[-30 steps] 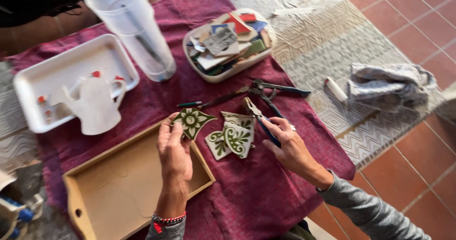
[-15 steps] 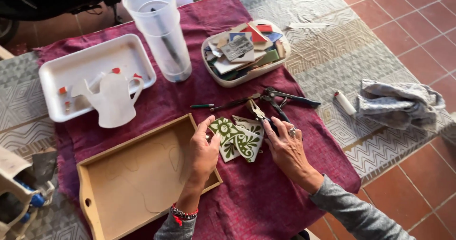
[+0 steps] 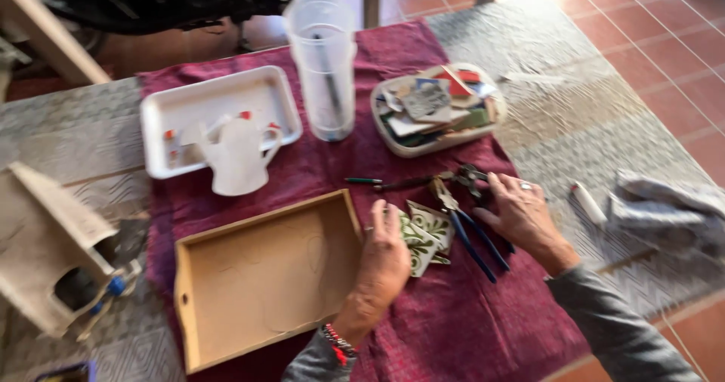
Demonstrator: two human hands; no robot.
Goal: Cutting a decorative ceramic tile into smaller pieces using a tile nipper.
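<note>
My left hand (image 3: 384, 259) lies flat, fingers loosely open, on the green-and-white patterned tile pieces (image 3: 425, 235), which sit on the red cloth (image 3: 453, 321) between my hands. My right hand (image 3: 519, 214) rests open over the blue-handled nippers (image 3: 472, 231) just beside them, gripping nothing. The tiles look stiff, glazed and brittle, probably slick on top with sharp broken edges, so I judge they're best pinched by the flat faces. The wooden tray (image 3: 264, 276) sits just left of my left hand.
</note>
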